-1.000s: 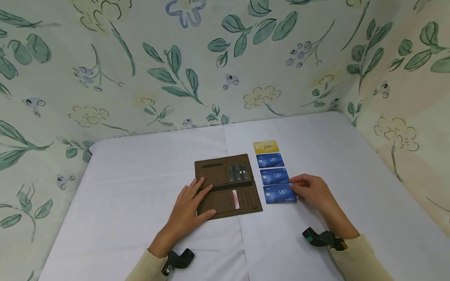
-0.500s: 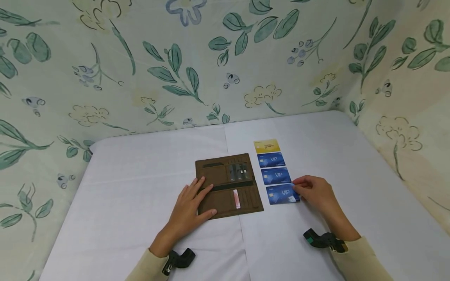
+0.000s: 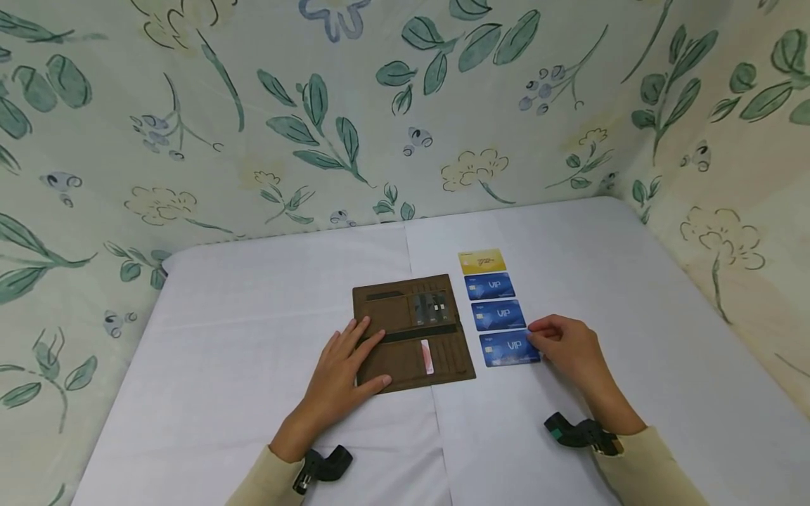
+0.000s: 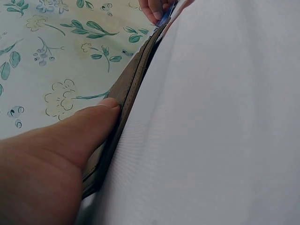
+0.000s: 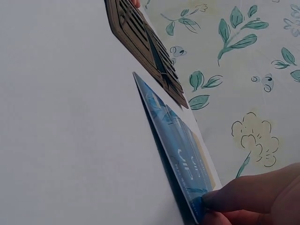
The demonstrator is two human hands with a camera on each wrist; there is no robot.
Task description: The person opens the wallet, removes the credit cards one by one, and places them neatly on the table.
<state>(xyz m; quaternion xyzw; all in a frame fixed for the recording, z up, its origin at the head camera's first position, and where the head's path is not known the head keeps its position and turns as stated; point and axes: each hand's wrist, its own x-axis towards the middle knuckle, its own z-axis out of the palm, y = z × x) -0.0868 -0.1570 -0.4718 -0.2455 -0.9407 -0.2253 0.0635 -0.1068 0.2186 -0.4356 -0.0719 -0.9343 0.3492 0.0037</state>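
A brown bifold wallet [image 3: 405, 365] lies unfolded on the white cloth, with several card slots showing. My left hand [image 3: 342, 372] rests on its left side, fingers spread; in the left wrist view the thumb [image 4: 89, 124] presses near the wallet's edge. To the right, a column holds a yellow card [image 3: 482, 261] at the far end and three blue VIP cards. My right hand [image 3: 572, 348] pinches the right edge of the nearest blue VIP card [image 3: 506, 349]. In the right wrist view that card [image 5: 173, 140] shows a dark shadow along its near edge.
The other blue VIP cards, the middle one [image 3: 496, 316] and the far one [image 3: 489, 287], lie flat. A pinkish strip [image 3: 427, 357] pokes from a lower wallet slot, and dark cards [image 3: 430, 309] show in the upper slots. Floral fabric [image 3: 380, 105] walls the table's back.
The nearest blue VIP card has shifted slightly to the right with my right hand, and its gap from the card behind has grown a little. My left hand stays on the wallet.
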